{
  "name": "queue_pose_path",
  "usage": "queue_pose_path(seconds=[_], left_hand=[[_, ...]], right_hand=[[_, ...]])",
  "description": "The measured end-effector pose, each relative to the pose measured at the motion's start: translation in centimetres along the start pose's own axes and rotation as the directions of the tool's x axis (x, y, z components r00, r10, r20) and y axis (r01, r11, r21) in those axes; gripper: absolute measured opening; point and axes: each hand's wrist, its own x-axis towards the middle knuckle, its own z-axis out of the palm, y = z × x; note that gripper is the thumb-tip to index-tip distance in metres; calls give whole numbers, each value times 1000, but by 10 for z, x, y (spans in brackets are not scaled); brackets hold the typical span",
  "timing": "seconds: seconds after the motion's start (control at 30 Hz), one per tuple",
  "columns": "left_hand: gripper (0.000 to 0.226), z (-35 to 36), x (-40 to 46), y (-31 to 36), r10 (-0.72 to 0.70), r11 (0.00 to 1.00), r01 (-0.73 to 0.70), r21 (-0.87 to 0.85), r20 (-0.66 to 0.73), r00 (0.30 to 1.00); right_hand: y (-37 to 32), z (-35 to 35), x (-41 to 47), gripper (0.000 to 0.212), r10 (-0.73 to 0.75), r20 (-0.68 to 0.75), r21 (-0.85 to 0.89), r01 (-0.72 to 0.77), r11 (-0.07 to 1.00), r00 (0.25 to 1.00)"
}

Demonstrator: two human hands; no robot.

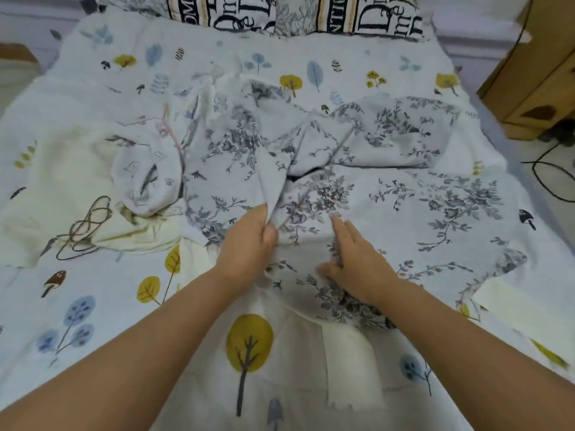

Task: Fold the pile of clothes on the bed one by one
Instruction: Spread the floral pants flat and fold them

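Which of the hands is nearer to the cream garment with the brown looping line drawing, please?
The left hand, gripping grey floral fabric just right of the cream garment; the right hand lies farther right.

Partial lettering "De" on pillows (367,14)

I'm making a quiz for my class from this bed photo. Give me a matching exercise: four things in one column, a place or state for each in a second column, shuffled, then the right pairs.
Things
1. left hand
2. right hand
3. cream garment
4. lettered pillows

Places or states
A. at the head of the bed
B. lies flat, fingers straight, on the grey floral garment
C. crumpled at the left, beside the floral one
D. grips a raised fold of the floral cloth

Pairs: 1-D, 2-B, 3-C, 4-A
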Motion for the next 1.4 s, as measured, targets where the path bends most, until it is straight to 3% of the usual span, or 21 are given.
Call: queue_pose_path(seconds=[0.13, 0.23, 0.37, 0.5, 0.63, 0.8, 0.87, 0.97, 1.0, 1.07, 1.2, 1.4], left_hand=[[29, -42, -17, 50, 148, 978, -152, -146, -36, 988], [25, -72, -27, 97, 200, 949, -203, -241, -35, 979], [19, -109, -41, 143, 245, 923, -215, -318, 54, 968], [20, -147, -52, 153, 158, 934, -110, -341, 116, 981], [10, -174, -77, 140, -15, 984, 45, -173, 172, 985], [49, -191, -127, 129, -187, 981, 166, 96, 283, 941], [68, -195, -145, 141, -205, 978, 204, 38, 317, 926], [100, -201, -161, 176, -168, 953, 243, -181, 352, 921], [101, -205, -165, 191, -136, 923, 242, -300, 335, 932], [76, -213, -170, 217, -110, 839, 197, -507, 196, 974], [16, -261, -165, 249, -200, 792, 43, -609, -191, 961], [11, -368, -166, 299, -97, 810, -181, -558, -432, 897]], right_hand=[[-45, -13, -38, 117, -139, -141, 223, 168, 960, 980], [-85, -28, -59, 107, -241, -301, 161, 298, 941, 923], [-113, -75, -83, 39, -15, -550, 380, 266, 886, 835], [-128, -128, -117, 45, 94, -563, 512, 258, 819, 821], [-154, -201, -156, 37, 220, -603, 646, 307, 699, 767], [-194, -289, -206, 35, 208, -663, 618, 370, 694, 719], [-211, -317, -228, 36, 180, -702, 581, 408, 704, 689], [-233, -347, -259, 37, 123, -743, 523, 457, 720, 657], [-239, -354, -269, 36, 105, -744, 515, 467, 719, 660], [-246, -363, -290, 35, 64, -750, 483, 480, 732, 658], [-243, -366, -330, 36, 26, -757, 406, 439, 801, 653], [-226, -343, -363, 41, 92, -679, 365, 226, 903, 729]])
